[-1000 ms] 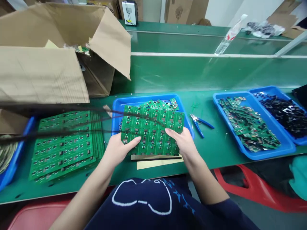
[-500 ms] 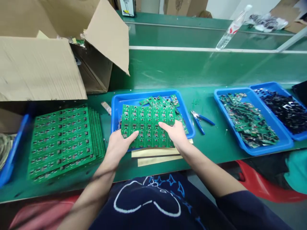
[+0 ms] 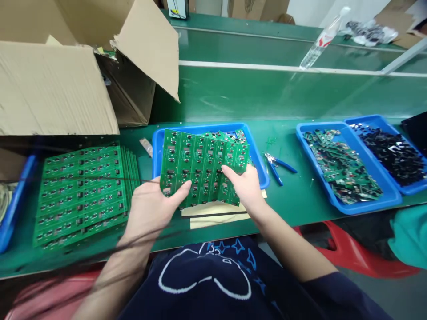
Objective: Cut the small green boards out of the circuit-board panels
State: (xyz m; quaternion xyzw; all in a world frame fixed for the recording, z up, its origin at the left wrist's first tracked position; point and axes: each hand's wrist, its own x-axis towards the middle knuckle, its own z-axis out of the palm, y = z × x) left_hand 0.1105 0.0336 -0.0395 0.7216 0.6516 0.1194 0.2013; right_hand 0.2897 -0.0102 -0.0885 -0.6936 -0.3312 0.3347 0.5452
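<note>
The left hand [image 3: 150, 209] and right hand [image 3: 243, 186] stand apart, pinching the near edges of a green rectangular circuit-board panel [image 3: 203, 166] between them, with fingers partly hidden behind it. The panel has just risen from lying flat and now tilts up, held over the blue plastic tray [image 3: 207, 126], which holds loose green board pieces [image 3: 227, 135]. Just left lies a neat stack of green panels [image 3: 80, 195]. To the right are blue-handled cutters [image 3: 275, 166], then a second blue tray [image 3: 367, 206] heaped with broken green board pieces [image 3: 343, 166], and a third blue tray [image 3: 376, 119] filled with black scraps [image 3: 390, 153].
</note>
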